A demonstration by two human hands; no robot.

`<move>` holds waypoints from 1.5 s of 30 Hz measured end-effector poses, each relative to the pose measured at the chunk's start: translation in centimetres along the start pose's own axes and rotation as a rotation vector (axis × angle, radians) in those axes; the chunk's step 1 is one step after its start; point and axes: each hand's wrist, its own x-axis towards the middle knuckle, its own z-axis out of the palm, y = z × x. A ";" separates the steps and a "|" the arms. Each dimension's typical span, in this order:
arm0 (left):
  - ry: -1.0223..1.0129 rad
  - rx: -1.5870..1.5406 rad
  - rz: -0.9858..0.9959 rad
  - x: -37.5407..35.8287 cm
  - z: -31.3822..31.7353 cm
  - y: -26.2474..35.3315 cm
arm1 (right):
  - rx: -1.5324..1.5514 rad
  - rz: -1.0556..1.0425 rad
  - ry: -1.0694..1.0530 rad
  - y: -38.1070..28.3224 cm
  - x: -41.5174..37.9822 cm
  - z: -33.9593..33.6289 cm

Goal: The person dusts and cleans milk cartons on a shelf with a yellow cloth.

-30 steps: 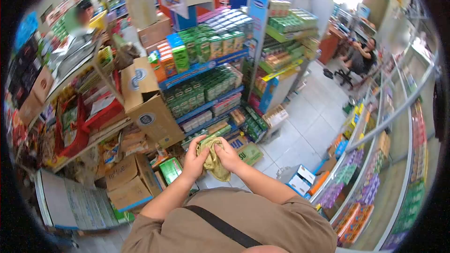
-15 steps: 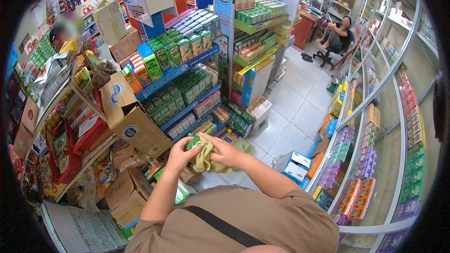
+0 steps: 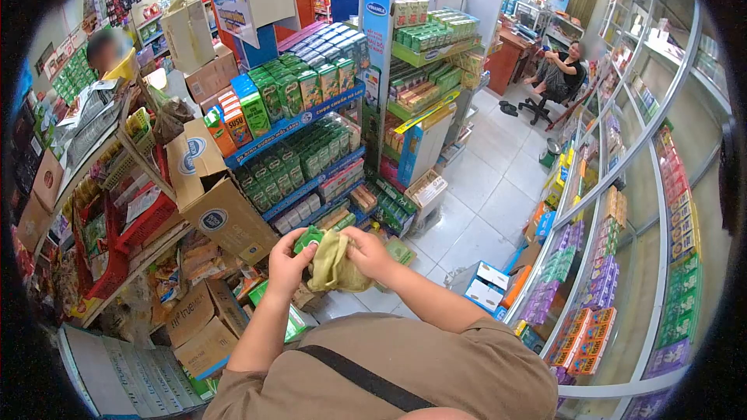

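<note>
Between my two hands, in front of my chest, are a green packet (image 3: 308, 238) and an olive-green cloth (image 3: 333, 261). My left hand (image 3: 289, 257) is closed on the green packet, its thumb pressed on the packet's face beside the cloth. The cloth hangs in loose folds from my right hand (image 3: 364, 252), whose fingers pinch its upper right edge. Part of the packet lies behind the cloth, so its full shape is hidden.
A shelf of green drink cartons (image 3: 299, 159) stands ahead, with an open cardboard box (image 3: 226, 214) at its left. Glass-fronted shelving (image 3: 607, 264) lines the right. One person (image 3: 562, 74) sits at the back; another (image 3: 105, 54) is at the far left.
My hands have moved slightly apart. The cloth is more spread out and hangs from my right hand, and more of the green packet shows in my left.
</note>
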 end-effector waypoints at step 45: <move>-0.488 0.509 0.908 -2.0 0.9 2.5 | 1.553 0.060 -0.060 -1.6 2.0 -6.4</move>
